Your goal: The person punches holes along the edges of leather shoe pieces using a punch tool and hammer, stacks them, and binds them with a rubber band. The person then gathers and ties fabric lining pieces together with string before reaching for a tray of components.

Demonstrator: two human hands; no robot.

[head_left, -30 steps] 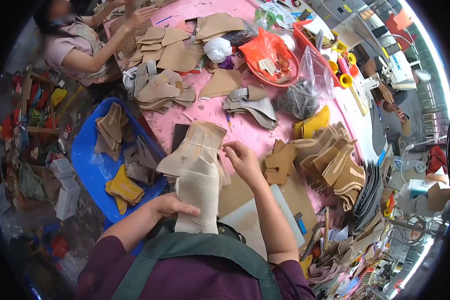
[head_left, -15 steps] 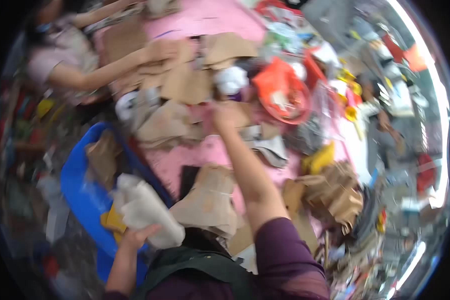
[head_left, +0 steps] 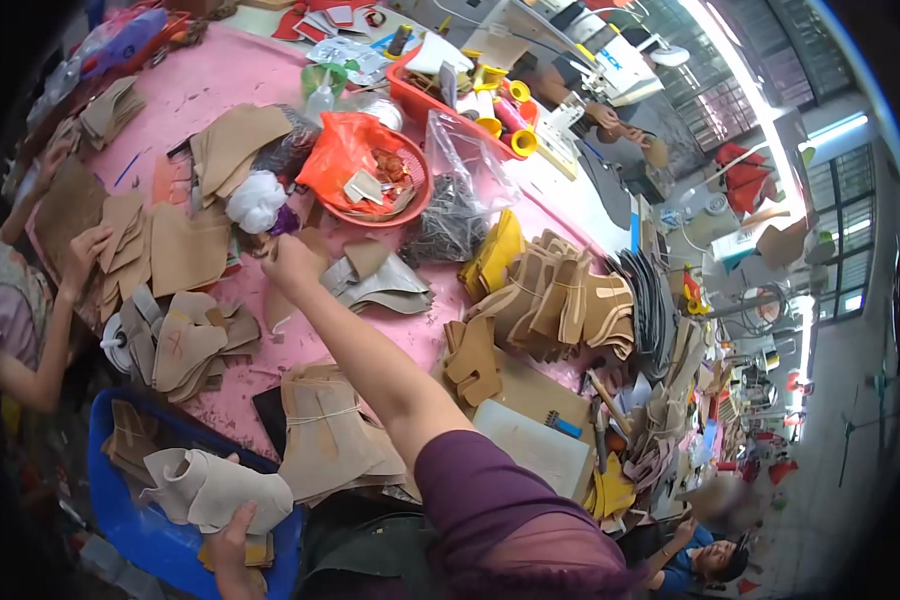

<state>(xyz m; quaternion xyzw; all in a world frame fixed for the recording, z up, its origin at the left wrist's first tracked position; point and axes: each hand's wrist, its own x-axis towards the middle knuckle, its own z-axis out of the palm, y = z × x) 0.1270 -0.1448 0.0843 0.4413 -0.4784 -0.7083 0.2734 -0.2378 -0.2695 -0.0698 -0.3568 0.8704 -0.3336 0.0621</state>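
My left hand is wrapped around a rolled bundle of pale grey sheet material, above a blue plastic tub. Brown cut pieces lie in the tub under and beside the roll. My right hand reaches across the pink table, fingers curled, next to a crumpled white plastic bag and a small purple item. What its fingertips hold, if anything, is hidden. Right of that hand lie grey cut pieces. A tied stack of tan pieces sits between my arms.
An orange basket with a red bag and a red crate of thread spools stand at the back. Bundled brown pieces lie at the right. A co-worker's hand touches brown pieces at the left.
The view has swung right and become sharper. My left hand still holds the grey roll, now over the blue tub. My right hand stays extended near the white bag.
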